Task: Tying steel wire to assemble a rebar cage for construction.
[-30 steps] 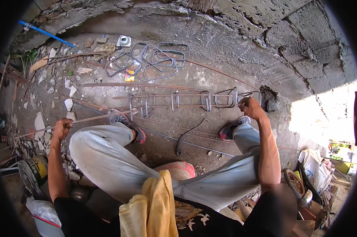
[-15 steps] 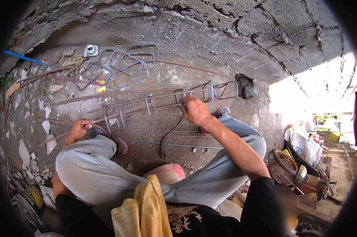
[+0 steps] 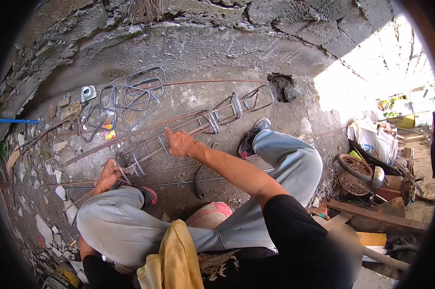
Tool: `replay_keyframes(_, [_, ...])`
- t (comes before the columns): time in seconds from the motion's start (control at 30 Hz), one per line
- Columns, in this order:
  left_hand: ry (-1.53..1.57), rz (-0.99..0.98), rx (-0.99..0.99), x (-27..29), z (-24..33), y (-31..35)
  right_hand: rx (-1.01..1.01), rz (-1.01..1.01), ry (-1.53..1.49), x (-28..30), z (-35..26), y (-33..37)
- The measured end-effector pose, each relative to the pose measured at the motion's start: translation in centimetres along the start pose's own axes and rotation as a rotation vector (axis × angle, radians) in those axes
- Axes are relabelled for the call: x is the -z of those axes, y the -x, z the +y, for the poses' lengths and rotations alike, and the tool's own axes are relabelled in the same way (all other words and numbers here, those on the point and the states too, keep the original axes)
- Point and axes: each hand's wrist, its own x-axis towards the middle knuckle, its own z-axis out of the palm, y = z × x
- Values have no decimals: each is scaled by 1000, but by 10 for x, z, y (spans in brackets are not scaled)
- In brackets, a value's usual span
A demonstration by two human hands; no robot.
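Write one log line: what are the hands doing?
left hand: gripping rebar cage end | right hand: on a stirrup mid-cage | loose stirrups: piled behind

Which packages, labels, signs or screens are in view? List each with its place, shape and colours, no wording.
Small wrapper: flat on the ground under the loose steel stirrups, far left of the right hand; rectangular, red and yellow.
Small box-like thing: on the ground by the wall, upper left; squarish, white-grey with a dark centre; kind unclear.
White bags: heaped at right beside the wire basket; crumpled, markings too small to tell.
No signs or screens.
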Motion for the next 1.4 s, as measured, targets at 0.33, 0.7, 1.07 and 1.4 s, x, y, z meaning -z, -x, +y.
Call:
replay_keyframes(0.33, [-759, 13, 16, 8, 200, 47, -116, 59, 68, 15, 83, 14])
replay_keyframes(0.7, [-1207, 176, 18, -178, 60, -51, -120, 30, -28, 30, 94, 14])
replay_keyframes(1.07, [-1058, 138, -135, -173, 68, -78, -252, 1153, -377, 125, 129, 29])
replay_keyframes(1.4, [-822, 96, -64, -172, 64, -100, -673, 703, -538, 44, 273, 47])
